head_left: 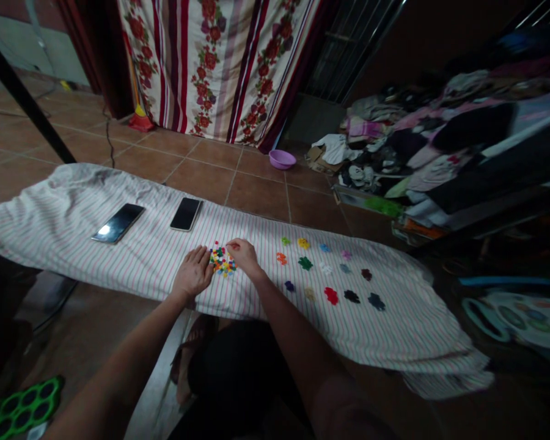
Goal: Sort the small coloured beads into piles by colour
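Observation:
A mixed pile of small colourful pieces (223,261) lies on the striped cloth (238,299). My left hand (194,270) rests flat on the cloth at the pile's left edge, its fingers stretched out. At the pile's upper right, my right hand (242,253) has thumb and fingertips pinched together; whatever is between them is too small to make out. Right of my hands, several single-colour heaps sit in rough rows, among them orange (281,258), green (305,263), yellow (304,243), red (330,296) and black (351,296).
Two dark-screened phones, one (119,223) farther left and one (186,214) nearer the pile, lie on the cloth. Beyond it on the tiled floor stands a purple basin (282,160). Clothes (421,134) are heaped at the right. A floral curtain (211,67) hangs behind.

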Tool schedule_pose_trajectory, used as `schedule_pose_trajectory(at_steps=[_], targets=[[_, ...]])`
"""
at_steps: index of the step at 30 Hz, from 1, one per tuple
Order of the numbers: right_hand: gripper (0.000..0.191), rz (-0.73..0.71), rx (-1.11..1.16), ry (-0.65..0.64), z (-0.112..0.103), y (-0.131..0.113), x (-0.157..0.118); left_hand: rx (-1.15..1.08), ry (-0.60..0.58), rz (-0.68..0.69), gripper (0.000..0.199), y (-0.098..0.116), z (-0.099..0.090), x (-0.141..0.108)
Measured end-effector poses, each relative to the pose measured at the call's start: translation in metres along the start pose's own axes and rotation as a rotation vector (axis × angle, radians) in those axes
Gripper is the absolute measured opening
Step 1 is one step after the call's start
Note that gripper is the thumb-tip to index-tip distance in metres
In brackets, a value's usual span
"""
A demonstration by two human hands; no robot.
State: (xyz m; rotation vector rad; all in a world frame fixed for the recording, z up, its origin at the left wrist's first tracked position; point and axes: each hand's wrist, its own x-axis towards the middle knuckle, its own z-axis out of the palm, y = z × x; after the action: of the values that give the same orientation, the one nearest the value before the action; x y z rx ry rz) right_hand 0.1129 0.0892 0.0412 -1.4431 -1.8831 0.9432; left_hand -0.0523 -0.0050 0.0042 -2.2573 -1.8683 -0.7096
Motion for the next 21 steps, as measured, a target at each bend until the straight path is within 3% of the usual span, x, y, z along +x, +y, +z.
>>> schedule_pose_trajectory(at_steps=[5, 8, 14, 21], targets=[[0.02, 0.239, 0.8, -0.025, -0.009, 0.001, -0.012, -0.004, 0.006, 0.015, 0.045, -0.003, 0.004, -0.001], [0.028, 0.266, 1.039, -0.071, -0.02, -0.005, -0.023, 0.004, 0.004, 0.025, 0.045, -0.005, 0.006, -0.001], [0.026, 0.27, 1.189, -0.106, -0.046, -0.006, -0.047, 0.01, 0.021, 0.052, 0.043, -0.006, 0.005, -0.001], [0.025, 0.281, 1.207, 0.054, -0.071, 0.021, -0.082, -0.006, 0.043, 0.101, 0.042, -0.009, 0.003, -0.002]])
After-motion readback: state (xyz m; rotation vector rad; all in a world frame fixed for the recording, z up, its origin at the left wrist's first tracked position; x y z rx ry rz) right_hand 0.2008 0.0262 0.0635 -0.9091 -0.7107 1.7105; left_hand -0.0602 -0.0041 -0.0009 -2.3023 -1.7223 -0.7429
